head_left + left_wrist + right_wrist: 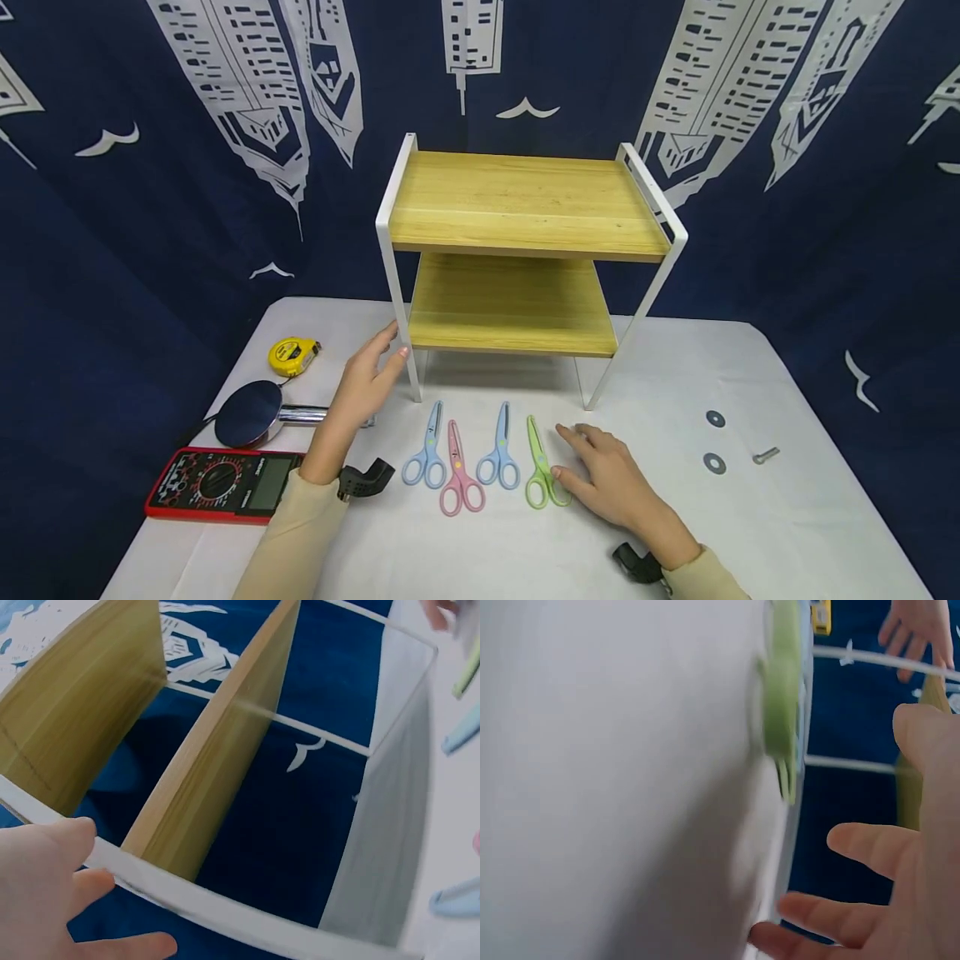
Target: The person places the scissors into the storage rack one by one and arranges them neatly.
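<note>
A two-tier shelf (pixel 525 204) with wooden boards and white metal side frames stands upright at the back of the table. Beside its front left leg is my left hand (pixel 365 387), fingers extended; in the left wrist view the fingertips overlap the white frame (pixel 187 896). My right hand (pixel 611 475) is over the table with loosely spread fingers, its thumb close by the handles of green scissors (pixel 535 437). Left of these lie blue scissors (pixel 502 429), pink scissors (pixel 454 446) and another blue pair (pixel 432 433), all with blades toward the shelf.
At the left are a yellow tape measure (pixel 292 356), a round dark-faced object (pixel 250 414) with a shiny metal handle partly behind my left arm, and a red multimeter (pixel 225 504). Two washers (pixel 708 417) and a bolt (pixel 765 455) lie at the right. A navy curtain (pixel 562 75) hangs behind.
</note>
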Demonstrator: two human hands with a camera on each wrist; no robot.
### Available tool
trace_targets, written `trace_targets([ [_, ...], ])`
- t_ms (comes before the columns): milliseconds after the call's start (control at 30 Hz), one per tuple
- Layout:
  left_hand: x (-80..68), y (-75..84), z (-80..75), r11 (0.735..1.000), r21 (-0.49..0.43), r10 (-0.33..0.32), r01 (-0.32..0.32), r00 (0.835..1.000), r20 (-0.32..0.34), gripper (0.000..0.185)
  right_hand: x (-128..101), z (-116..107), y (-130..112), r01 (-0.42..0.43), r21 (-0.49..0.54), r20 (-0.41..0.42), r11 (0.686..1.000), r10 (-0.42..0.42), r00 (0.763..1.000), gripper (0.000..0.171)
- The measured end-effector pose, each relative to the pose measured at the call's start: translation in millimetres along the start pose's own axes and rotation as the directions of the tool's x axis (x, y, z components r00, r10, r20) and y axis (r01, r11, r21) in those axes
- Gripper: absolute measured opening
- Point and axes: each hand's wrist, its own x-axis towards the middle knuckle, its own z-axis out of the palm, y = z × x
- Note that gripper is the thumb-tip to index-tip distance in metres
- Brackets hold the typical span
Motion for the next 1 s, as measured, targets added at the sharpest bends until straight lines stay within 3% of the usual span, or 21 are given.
trace_targets([
  [267,6.8,2.4,19.3,0.974,-0.226,-0.023,0.003,0.996,-0.083,0.038,-0.6,8.8,-16.8,0.023,0.138,0.109,0.990,-0.038,0.993,0.041],
  [433,8.2,4.0,28.1,0.936,-0.351,-0.079,0.021,0.985,-0.151,0.032,3.3,9.2,-24.4,0.032,0.152,0.155,0.988,-0.056,0.986,0.030],
  [567,8.4,3.4,33.7,0.905,-0.425,-0.117,0.035,0.979,-0.169,0.033,7.4,8.7,-27.8,0.017,0.147,0.172,0.989,-0.042,0.984,0.028],
  [1000,5.3,3.9,37.6,0.900,-0.430,-0.154,0.069,0.974,-0.166,0.033,9.4,8.7,-35.0,-0.069,0.151,0.206,0.986,0.037,0.978,0.023],
])
